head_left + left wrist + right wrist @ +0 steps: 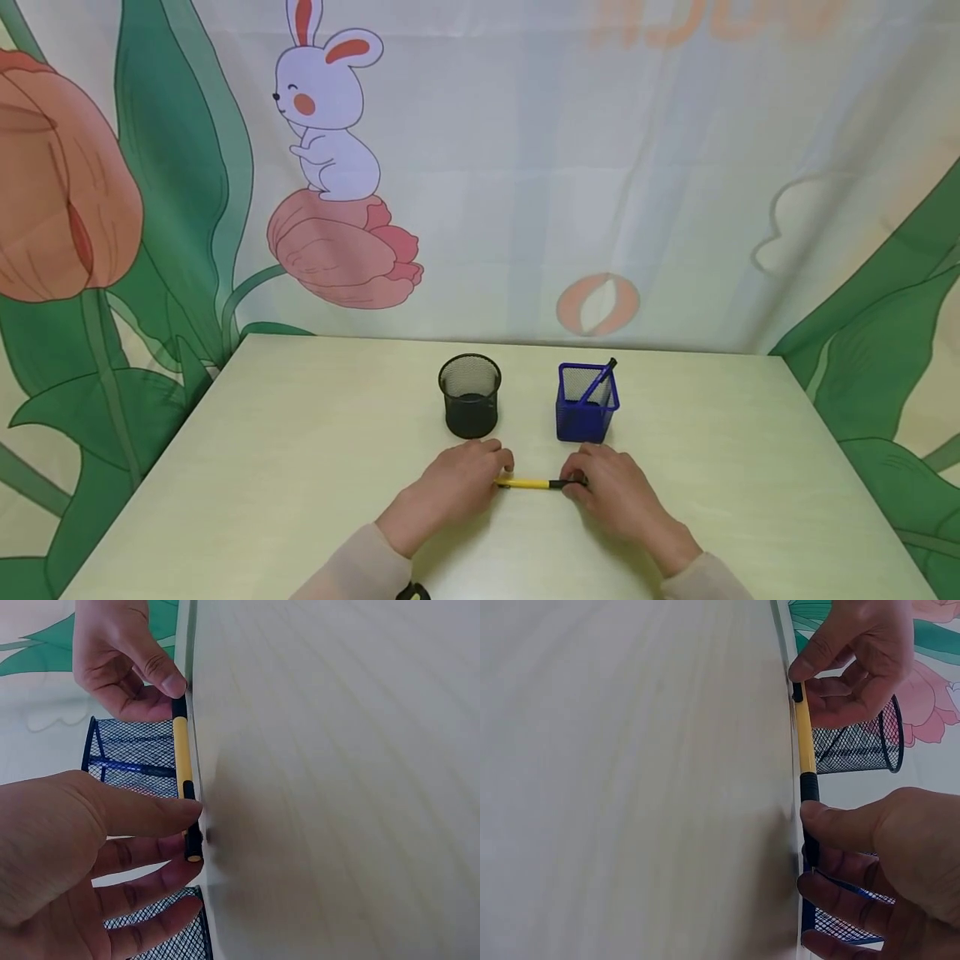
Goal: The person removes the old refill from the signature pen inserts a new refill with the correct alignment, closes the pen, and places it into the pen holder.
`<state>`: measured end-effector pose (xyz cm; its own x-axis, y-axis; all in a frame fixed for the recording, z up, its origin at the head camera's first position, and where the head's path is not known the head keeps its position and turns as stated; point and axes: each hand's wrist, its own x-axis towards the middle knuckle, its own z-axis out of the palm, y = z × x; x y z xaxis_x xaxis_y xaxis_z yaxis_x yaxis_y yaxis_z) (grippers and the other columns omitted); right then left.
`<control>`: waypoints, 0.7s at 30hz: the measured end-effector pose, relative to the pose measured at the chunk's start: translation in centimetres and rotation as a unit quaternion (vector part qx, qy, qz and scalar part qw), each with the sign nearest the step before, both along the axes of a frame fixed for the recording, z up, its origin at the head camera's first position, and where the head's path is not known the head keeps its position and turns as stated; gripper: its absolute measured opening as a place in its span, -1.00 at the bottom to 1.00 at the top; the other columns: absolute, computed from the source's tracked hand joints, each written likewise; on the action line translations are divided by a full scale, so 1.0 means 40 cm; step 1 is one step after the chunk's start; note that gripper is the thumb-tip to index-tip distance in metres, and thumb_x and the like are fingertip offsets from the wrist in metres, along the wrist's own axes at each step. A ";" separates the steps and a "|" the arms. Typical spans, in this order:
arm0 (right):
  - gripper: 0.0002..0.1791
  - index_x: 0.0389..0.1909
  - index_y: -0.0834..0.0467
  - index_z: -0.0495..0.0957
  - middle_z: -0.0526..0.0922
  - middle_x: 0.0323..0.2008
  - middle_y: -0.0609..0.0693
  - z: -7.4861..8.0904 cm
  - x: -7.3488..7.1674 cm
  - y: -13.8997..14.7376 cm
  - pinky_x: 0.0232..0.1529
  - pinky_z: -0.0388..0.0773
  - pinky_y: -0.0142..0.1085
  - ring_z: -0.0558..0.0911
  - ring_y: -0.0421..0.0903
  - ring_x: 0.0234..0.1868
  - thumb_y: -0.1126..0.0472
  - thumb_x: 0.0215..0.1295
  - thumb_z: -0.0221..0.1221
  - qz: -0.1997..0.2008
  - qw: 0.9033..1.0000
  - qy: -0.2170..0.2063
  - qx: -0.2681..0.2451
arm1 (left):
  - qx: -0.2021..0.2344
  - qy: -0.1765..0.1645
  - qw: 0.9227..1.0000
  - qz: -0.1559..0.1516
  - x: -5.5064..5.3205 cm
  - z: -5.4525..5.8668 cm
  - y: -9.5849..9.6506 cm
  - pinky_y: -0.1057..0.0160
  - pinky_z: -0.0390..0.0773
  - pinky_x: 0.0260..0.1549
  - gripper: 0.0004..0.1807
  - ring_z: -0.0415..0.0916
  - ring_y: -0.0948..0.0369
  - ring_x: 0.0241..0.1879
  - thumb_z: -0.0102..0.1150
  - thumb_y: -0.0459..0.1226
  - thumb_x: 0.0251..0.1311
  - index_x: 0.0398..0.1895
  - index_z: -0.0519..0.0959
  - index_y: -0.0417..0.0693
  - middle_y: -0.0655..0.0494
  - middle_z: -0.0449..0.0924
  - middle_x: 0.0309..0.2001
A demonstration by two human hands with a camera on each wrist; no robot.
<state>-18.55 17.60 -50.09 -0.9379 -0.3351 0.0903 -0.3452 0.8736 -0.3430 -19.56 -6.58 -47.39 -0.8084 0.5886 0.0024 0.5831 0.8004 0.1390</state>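
Behind the work hangs a pale fabric backdrop (pixel 675 167) printed with a white rabbit (pixel 341 162) on a pink flower (pixel 337 258) at the upper left of the frame, a large orange tulip (pixel 67 183) at the far left and green leaves down both sides. Below it, a light, faintly wood-grained table (pixel 262 458) fills the lower half of the head view.

Just below the middle of the frame, a slim yellow pen with a black ribbed grip and a black clip (pixel 528 483) runs level from side to side between two bare hands. Whether it touches the tabletop cannot be told.

At its left end, the left hand (pixel 465 475) pinches the clip end; the left wrist view shows the thumb on the black clip, with the lower fingers loosely bent and spread apart. At its right end, the right hand (pixel 618 492) pinches the black grip between thumb and fingers, the tip showing just past the thumb in the right wrist view. Beige sleeves (pixel 356 571) enter from the bottom edge.

Just above the left hand in the frame stands a round black metal-mesh cup (pixel 471 417), upright. To its right, above the right hand and apart from the cup, stands a square blue metal-mesh holder (pixel 579 423). Inside it leans a blue pen with a black end (pixel 596 383), its black end tilted toward the upper right.
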 end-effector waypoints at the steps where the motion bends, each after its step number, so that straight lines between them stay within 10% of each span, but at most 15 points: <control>1: -0.88 -0.32 -0.10 0.70 0.49 -0.40 -0.31 0.001 0.001 0.000 -0.16 0.42 -0.19 0.46 -0.27 -0.31 0.15 0.22 0.47 0.000 1.000 0.001 -0.001 | 0.002 0.000 1.000 0.000 0.000 0.000 -0.001 0.23 0.62 -0.25 -0.74 0.63 0.18 -0.18 0.40 -0.35 0.21 -0.04 0.71 0.06 0.21 0.64 -0.19; 21: -0.88 -0.26 -0.08 0.73 0.55 -0.36 -0.31 0.035 0.001 0.013 -0.20 0.41 -0.27 0.58 -0.31 -0.29 0.19 0.24 0.44 0.022 0.997 0.051 -0.045 | 0.075 0.049 0.996 -0.005 -0.004 0.017 -0.052 0.29 0.55 -0.30 -0.85 0.48 0.23 -0.29 0.46 -0.25 0.23 -0.16 0.70 0.05 0.23 0.64 -0.23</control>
<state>-18.50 18.11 -48.68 -0.9071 -0.3616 0.2154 -0.4190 0.8243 -0.3808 -19.71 -8.67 -46.73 -0.7944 0.5831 0.1699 0.6072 0.7693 0.1987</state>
